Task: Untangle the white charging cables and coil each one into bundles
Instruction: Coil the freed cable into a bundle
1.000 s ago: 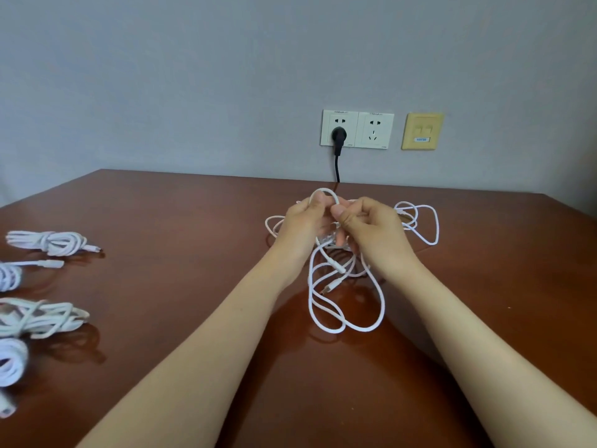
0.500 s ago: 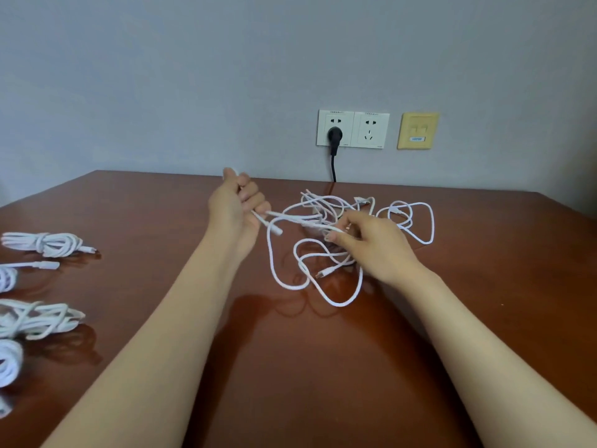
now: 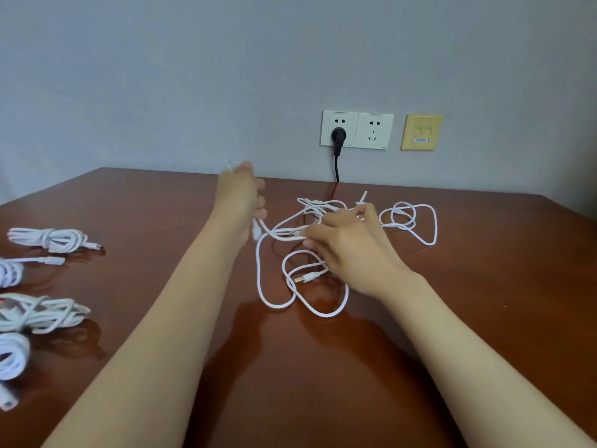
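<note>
A glossy reddish-brown table (image 3: 323,383) fills the lower view, and two bare forearms reach across it from the near edge. Along the left edge lie four coiled bundles of white cable, well apart from the hands: the nearest bundle (image 3: 13,354) is cut off by the frame, a flatter second bundle (image 3: 38,313) sits just beyond it, a third bundle (image 3: 9,273) is partly out of view, and the farthest bundle (image 3: 51,239) lies whole with its plug end pointing right. Near the middle of the table rests a loose tangle of white cables (image 3: 326,305), its loops spread on the wood, with a USB plug (image 3: 305,279) lying inside the near loops. The right hand (image 3: 349,240) is palm down over the heart of the tangle, fingers curled round its strands. The left hand (image 3: 240,195) is raised to the left of it and slightly blurred, its fingers closed round a white strand (image 3: 268,232) that runs taut from the tangle. Behind the table stands a pale grey wall (image 3: 161,76) with a double wall socket (image 3: 374,130), a black plug (image 3: 338,135) in its left half, and a yellow wall plate (image 3: 421,132) just to the right.
</note>
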The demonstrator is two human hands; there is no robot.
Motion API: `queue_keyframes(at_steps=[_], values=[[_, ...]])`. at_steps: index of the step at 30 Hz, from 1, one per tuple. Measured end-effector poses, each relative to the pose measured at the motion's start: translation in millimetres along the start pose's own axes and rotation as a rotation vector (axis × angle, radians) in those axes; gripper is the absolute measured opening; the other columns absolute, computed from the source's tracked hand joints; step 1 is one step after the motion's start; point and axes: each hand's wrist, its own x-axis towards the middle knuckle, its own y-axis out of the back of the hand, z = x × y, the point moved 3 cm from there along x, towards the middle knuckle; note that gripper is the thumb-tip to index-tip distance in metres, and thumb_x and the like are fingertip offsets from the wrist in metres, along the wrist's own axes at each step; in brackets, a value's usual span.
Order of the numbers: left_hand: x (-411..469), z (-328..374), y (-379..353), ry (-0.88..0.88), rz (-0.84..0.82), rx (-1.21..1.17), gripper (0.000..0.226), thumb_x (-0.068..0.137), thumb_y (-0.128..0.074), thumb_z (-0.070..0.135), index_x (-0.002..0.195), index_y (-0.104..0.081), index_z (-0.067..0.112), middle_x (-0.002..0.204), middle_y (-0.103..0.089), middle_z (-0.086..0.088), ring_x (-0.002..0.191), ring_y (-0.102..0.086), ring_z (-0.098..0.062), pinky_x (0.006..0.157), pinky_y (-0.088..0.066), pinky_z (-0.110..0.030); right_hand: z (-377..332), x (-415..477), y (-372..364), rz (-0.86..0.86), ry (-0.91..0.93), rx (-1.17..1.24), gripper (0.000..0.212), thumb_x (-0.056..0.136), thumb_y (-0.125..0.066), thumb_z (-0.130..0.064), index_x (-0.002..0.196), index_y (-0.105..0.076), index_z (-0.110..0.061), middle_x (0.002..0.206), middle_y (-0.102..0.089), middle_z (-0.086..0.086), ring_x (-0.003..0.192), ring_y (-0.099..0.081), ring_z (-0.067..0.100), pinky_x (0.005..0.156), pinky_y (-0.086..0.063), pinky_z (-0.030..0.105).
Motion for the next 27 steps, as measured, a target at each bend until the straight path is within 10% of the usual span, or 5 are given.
queue_keyframes(at_steps=[4, 12, 17, 23, 27], values=[[-5.9, 4.5, -6.5, -0.28, 0.087, 0.532, 0.014, 0.1, -0.029, 0.021, 0.089, -0.034, 0.013, 0.079, -0.048, -0.007, 0.059, -0.05, -0.028, 0.06, -0.046, -0.038, -3.0, -1.6, -7.8, -0.056, 0.003, -0.067, 0.017, 0.072, -0.067, -0.012, 0.085, -0.07, -0.022, 0.062, -0.053, -0.004, 0.057, -0.055, 0.022, 0.072, -0.026, 0.032], [-9.7, -11.5, -8.0, 0.346, -0.154, -0.47, 0.033, 0.103, -0.025, 0.012, 0.071, -0.032, 0.014, 0.042, -0.033, 0.003, 0.025, -0.026, -0.005, 0.031, -0.027, -0.01, 0.0, -1.4, -3.1, -0.222, -0.095, 0.03, 0.023, 0.098, -0.041, -0.023, 0.109, -0.061, -0.024, 0.089, -0.067, -0.002, 0.09, -0.058, 0.023, 0.071, -0.01, 0.03], [-13.7, -22.6, -17.4, 0.209, -0.139, 0.232, 0.029, 0.102, -0.027, 0.016, 0.075, -0.036, 0.016, 0.056, -0.025, 0.002, 0.025, -0.017, -0.003, 0.031, -0.011, -0.008, 2.7, -3.7, 3.9, -0.117, -0.08, 0.202, 0.016, 0.093, -0.051, -0.027, 0.093, -0.061, -0.014, 0.067, -0.061, -0.008, 0.071, -0.059, 0.021, 0.08, -0.022, 0.027], [-23.6, -28.2, -30.4, 0.167, -0.253, 0.656, 0.053, 0.1, -0.027, 0.047, 0.085, -0.058, 0.007, 0.065, -0.062, -0.011, 0.053, -0.057, -0.022, 0.054, -0.042, -0.028, -6.6, 0.8, 11.3, 0.021, -0.06, 0.25, 0.021, 0.084, -0.051, -0.031, 0.077, -0.062, -0.014, 0.056, -0.057, -0.002, 0.056, -0.053, 0.023, 0.066, -0.034, 0.027], [-33.8, -35.0, -41.5, 0.197, -0.446, 0.604, 0.063, 0.087, -0.012, 0.072, 0.061, -0.034, 0.018, 0.039, -0.025, 0.004, 0.037, -0.019, -0.013, 0.046, -0.015, -0.023, -1.3, -1.6, 11.5, -0.001, -0.18, 0.264, 0.023, 0.08, -0.065, -0.023, 0.082, -0.043, -0.016, 0.051, -0.039, -0.015, 0.047, -0.037, 0.012, 0.068, -0.037, 0.035]])
